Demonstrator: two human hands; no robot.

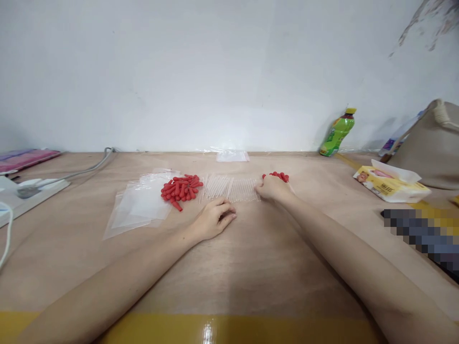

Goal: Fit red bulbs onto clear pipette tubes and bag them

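Clear thin tubes [229,188] lie side by side in a row at the middle of the table. My left hand [215,219] rests just in front of them, fingers loosely curled and apart, holding nothing. At the right end of the row is my right hand [273,188], its fingers pinched together at the last tubes; what they hold is too small to tell. A pile of red rubber bulbs [181,188] sits left of the tubes. More red bulbs [281,176] show behind my right hand, which partly hides them. Clear plastic bags [138,205] lie overlapped at the left.
Along the wall stand a green bottle [338,133] and a beige bag [426,143]. A yellow tissue pack [390,184] and a blurred dark object [419,236] lie at the right. The left side holds a white power strip [39,197] with cables and a pink pouch [27,160].
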